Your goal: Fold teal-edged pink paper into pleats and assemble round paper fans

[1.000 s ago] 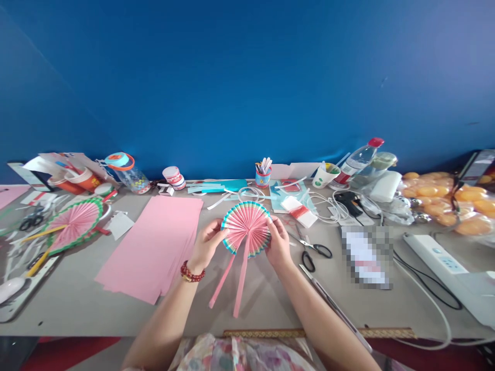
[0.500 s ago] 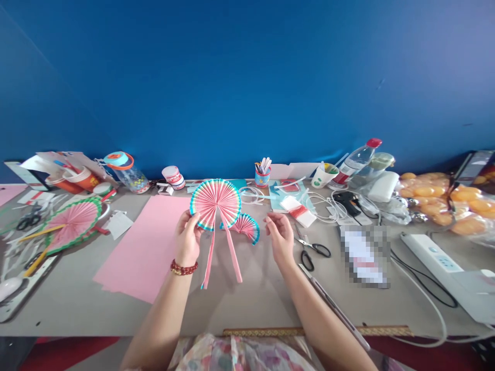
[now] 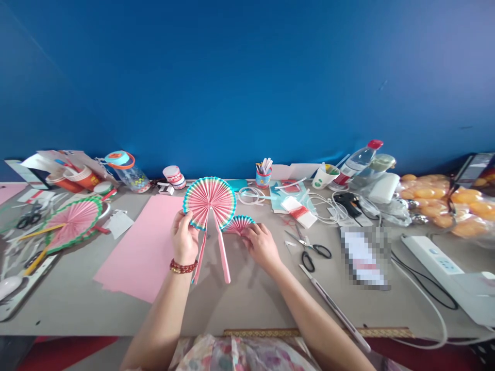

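Note:
My left hand [image 3: 184, 237] is closed on the left edge of a round pleated paper fan [image 3: 210, 201], pink with a teal and yellow rim. Two pink strips hang from the fan's centre, apart from each other. Behind it on the table is a smaller half-round pleated paper fan [image 3: 237, 224] in pink and teal. The fingers of my right hand [image 3: 262, 246] are closed on this small fan's right side and cover part of it.
Pink paper sheets [image 3: 143, 247] lie left, beyond them a green-edged paper fan [image 3: 79, 221]. Scissors [image 3: 315, 250] and a grey-pink slim tool [image 3: 332, 304] lie right of my right hand. A pen cup [image 3: 263, 178], a bottle [image 3: 358, 159] and a power strip [image 3: 436, 257] stand about.
My right hand has moved left and down onto the small fan and taken hold of it. The large fan in my left hand has shifted slightly left.

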The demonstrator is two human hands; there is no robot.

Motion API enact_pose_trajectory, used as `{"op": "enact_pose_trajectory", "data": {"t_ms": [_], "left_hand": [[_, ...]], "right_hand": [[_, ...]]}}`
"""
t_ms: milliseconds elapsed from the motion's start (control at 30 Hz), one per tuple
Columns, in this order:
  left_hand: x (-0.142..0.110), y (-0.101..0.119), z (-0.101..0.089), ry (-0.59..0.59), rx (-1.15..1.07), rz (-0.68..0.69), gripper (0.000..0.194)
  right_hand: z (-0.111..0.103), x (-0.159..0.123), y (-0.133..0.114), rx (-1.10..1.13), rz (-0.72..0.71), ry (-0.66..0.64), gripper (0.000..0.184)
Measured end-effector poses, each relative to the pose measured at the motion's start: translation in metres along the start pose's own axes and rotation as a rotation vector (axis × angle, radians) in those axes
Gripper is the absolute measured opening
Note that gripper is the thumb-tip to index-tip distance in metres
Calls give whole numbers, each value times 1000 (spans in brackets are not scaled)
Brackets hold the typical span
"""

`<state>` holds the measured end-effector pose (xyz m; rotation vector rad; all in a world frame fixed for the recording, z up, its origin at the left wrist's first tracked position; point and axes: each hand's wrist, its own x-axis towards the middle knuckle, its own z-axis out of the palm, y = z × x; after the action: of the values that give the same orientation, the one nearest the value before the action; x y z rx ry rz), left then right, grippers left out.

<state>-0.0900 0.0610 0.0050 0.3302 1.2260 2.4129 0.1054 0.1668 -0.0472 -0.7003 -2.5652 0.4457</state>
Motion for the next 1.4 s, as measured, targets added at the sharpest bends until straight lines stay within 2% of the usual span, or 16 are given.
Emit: {"op": "enact_pose_trajectory", "data": {"t_ms": [267,467,633,867,933,1000,1067,1133,1233,1300,1400], "left_hand": [[0,7,-2,12,-7,-69,21],[-6,12,-37,-14,148,-212,27],[-19,9,-59,-121,277,-321,32],[-23,-3,-63,-267,411,-293,30],[-23,-6,-65,-297,535,-213,39],[-23,-6,-67,-297,750,-51,50],[-24,-2,-65,-298,977,134,54],[-26,4,-60,-339,1092,274,47],[-32,13,-44,-407,1005,346,31],[-37,17,-30,-431,870,249,25],[-47,15,-7,-497,623,-80,34]], "right_hand": [[-6,2,0,-3,13,2,16],[-17,2,3,5,-15,98,12],[-21,1,3,-18,-18,245,16],[-28,1,9,-179,149,403,12],[-32,1,9,-203,166,434,11],[-35,0,9,-217,170,458,10],[-38,0,9,-218,165,485,9],[-40,0,9,-201,141,521,7],[-41,0,7,-140,82,547,9],[-41,0,5,-79,42,531,12],[-38,-2,-3,29,-31,497,15]]}}
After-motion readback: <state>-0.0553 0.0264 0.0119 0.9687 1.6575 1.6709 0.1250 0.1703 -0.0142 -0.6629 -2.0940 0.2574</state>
